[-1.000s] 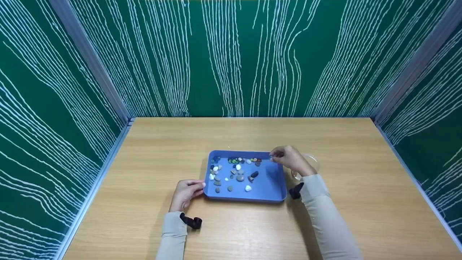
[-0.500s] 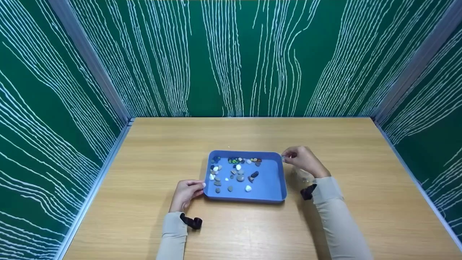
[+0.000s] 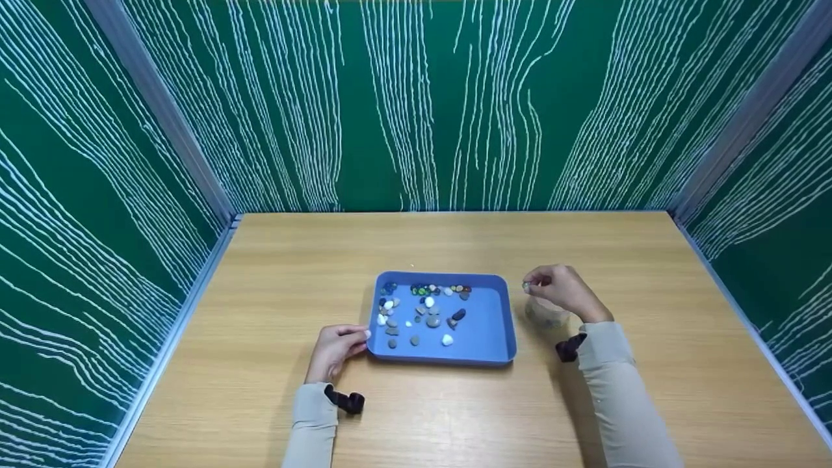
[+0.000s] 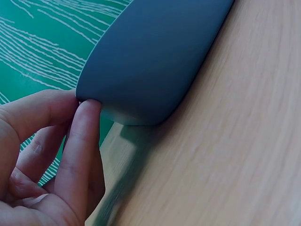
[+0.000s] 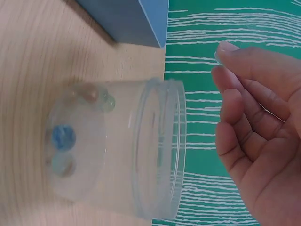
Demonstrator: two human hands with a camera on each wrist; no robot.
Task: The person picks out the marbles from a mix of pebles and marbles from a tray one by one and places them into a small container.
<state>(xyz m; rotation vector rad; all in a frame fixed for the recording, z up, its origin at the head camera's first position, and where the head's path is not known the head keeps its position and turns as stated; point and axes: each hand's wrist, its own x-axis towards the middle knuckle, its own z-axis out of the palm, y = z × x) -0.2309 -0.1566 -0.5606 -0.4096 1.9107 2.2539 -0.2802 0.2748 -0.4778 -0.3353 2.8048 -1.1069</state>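
My left hand (image 3: pixel 333 352) pinches the rim of a blue tray (image 3: pixel 486 333) at its left side; the left wrist view shows thumb and fingertip on the tray's edge. Between the thumb and fingertips of my right hand (image 3: pixel 564 290) is a small clear glass marble (image 5: pixel 217 58), mostly hidden. That hand is above a clear plastic jar (image 5: pixel 124 150), open at the top, standing right of the tray. Several marbles lie at the jar's bottom, among them a blue marble (image 5: pixel 63 137). Inside the tray, green marbles (image 3: pixel 421 291) and blue marbles (image 3: pixel 389 286) sit along the far side.
Several stones are spread over the tray's left and middle, including a white stone (image 3: pixel 447 340) and a black stone (image 3: pixel 459 314). Everything stands on a wooden table (image 3: pixel 429 416). Green walls with white lines (image 3: pixel 416 117) enclose its back and sides.
From over the tray's far right corner, my right hand has moved right with the marble, out past the rim to above the jar. The left hand and tray stay in place.
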